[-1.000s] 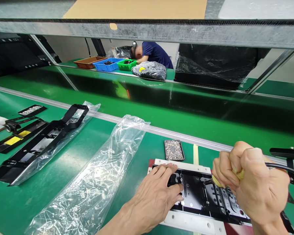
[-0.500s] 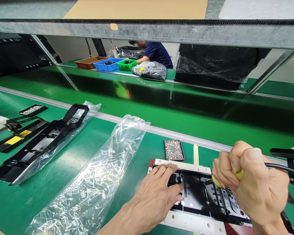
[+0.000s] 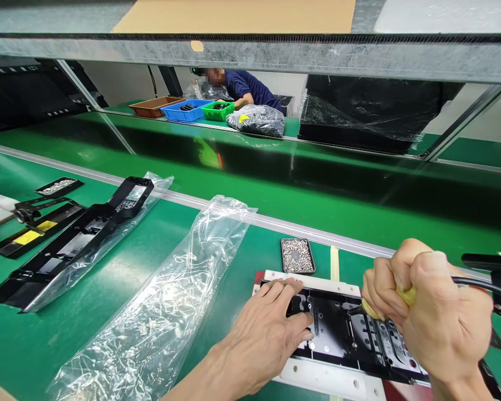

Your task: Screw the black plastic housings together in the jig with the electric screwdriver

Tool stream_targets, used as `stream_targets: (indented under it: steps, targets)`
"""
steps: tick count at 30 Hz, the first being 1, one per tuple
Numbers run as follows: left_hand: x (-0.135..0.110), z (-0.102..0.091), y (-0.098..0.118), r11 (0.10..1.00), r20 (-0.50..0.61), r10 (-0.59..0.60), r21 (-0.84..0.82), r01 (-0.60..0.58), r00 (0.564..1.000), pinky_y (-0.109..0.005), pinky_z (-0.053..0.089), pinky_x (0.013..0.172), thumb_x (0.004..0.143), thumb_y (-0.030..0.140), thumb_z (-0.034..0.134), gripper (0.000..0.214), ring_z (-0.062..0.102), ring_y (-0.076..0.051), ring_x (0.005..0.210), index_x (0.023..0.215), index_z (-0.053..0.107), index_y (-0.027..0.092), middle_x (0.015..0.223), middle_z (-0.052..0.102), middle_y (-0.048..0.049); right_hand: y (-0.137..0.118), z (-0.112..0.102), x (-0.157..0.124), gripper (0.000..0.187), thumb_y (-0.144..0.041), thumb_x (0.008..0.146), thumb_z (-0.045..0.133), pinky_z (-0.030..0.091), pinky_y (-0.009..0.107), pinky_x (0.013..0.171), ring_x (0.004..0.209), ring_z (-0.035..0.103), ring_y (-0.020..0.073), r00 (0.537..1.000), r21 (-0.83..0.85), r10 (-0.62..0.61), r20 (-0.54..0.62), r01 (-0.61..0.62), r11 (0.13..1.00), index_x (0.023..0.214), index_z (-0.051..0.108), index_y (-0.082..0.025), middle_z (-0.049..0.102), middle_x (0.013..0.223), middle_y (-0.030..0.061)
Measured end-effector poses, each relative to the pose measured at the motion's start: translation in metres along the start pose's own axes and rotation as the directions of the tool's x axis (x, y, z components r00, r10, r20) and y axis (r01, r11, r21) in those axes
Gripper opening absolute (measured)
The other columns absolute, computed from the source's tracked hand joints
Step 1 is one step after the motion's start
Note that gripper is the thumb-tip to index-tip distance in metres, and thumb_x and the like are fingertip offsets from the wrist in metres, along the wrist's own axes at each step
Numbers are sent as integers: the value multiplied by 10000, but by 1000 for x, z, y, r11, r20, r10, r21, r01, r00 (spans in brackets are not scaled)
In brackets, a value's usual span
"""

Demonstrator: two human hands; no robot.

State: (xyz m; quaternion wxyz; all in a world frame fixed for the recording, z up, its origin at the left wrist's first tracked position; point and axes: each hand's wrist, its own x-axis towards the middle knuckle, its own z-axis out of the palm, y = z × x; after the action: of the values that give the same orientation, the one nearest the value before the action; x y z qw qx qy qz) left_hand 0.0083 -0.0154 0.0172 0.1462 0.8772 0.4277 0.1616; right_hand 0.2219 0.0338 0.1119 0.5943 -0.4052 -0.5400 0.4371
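Observation:
Lying flat, my left hand (image 3: 271,328) rests with fingers stretched over the left end of a black metal panel (image 3: 329,334). The panel sits in a fixture with white strips (image 3: 317,279) along its long sides. My right hand (image 3: 438,317) is wrapped round a yellow corded screwdriver (image 3: 369,309), held tilted. Its dark tip points down at the panel's middle, right of my left hand; whether it touches a screw is too small to tell. Just beyond the fixture stands a small black tray (image 3: 297,256) of tiny silvery screws.
A clear plastic bag (image 3: 171,295) lies left of the fixture. Further left are a long black part (image 3: 79,239) on plastic and another small tray (image 3: 59,187). A metal shelf beam (image 3: 250,55) crosses overhead. A co-worker (image 3: 250,89) bends behind coloured bins (image 3: 187,110).
My hands and the screwdriver stay in nearly the same place on the panel. Across the bench, the co-worker has leaned further to the left.

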Motion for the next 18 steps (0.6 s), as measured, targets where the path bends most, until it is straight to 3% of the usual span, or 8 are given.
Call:
stream_targets:
  steps: [18]
  targets:
    - [0,1,-1,1000,2,1,-3,-1,1000,-540,572,997,1136,370,458,285,538,-318,1273,1289,689,305,1530,479,-118,-1,1,1,542,-505,1084,540,291,236,365,402,305,96,1000,16,15,22,-15,1000,652,405,-207,323,497,-41]
